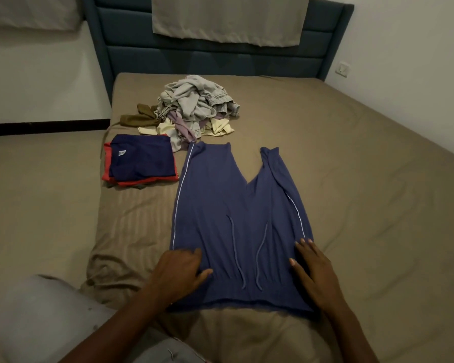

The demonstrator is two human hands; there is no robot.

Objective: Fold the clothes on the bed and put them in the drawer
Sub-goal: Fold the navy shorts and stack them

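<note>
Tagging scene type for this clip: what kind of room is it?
Almost certainly a home bedroom: a bed with a padded blue headboard, a heap of unfolded clothes, and a wall socket.

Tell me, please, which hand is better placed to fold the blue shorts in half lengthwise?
Probably the left hand: it rests on the blue shorts at the waistband's corner, fingers curled, while the right hand lies flat, holding them steady.
</note>
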